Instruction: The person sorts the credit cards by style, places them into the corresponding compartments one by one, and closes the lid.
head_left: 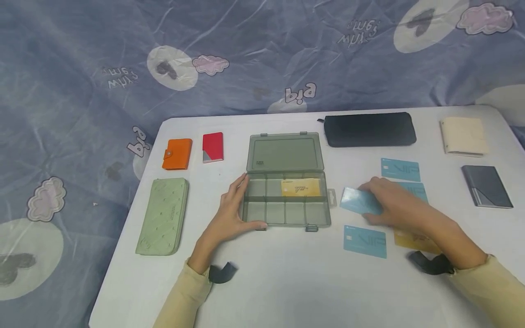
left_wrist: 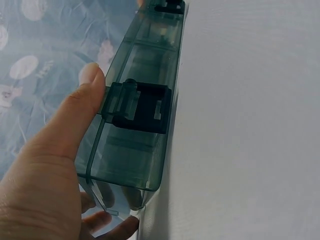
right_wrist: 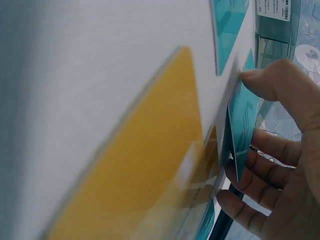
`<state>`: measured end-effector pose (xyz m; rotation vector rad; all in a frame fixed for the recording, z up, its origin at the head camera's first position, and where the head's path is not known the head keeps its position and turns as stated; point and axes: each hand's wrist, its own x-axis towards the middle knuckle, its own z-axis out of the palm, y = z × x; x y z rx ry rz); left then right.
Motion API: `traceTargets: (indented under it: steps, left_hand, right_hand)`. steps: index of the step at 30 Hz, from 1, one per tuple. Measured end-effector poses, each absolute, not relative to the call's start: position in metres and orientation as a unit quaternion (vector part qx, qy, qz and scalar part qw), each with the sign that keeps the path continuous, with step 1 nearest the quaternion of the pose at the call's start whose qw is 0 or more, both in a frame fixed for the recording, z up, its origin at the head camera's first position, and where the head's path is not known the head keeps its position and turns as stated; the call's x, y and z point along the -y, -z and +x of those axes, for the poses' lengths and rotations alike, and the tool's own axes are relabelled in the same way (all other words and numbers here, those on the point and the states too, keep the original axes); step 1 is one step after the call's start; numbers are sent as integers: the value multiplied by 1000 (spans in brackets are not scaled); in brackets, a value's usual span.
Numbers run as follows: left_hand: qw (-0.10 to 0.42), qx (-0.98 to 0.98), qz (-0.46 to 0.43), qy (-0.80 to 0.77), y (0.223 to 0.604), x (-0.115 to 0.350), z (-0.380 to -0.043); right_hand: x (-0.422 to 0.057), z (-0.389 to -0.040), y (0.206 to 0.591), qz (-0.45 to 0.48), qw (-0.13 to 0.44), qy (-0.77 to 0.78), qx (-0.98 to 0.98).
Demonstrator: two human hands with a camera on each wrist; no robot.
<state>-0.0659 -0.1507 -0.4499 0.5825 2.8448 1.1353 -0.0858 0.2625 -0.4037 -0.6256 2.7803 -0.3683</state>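
Note:
A clear green plastic compartment box lies on the table with its lid folded back. One gold card sits in its upper right compartments. My left hand grips the box's left end, thumb at the front edge near a latch and fingers along the side. To the right of the box, my right hand pinches a light blue card between thumb and fingers, tilted just above the table. Around that hand lie other blue cards and a gold card, partly covered in the head view.
A black pouch lies behind. On the right are a cream binder and a dark grey card holder. An orange wallet, a red card holder and a green wallet lie on the left.

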Motion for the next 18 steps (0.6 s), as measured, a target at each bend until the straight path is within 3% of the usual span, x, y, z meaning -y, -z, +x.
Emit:
traceTargets:
  steps: [11, 18]
  left_hand:
    - [16, -914, 180, -364, 450, 150, -66]
    - [16, -914, 179, -364, 450, 151, -65]
  right_hand:
    - [-262, -84, 404, -234, 118, 113, -958]
    - [-248, -88, 372, -272, 44, 170, -946]
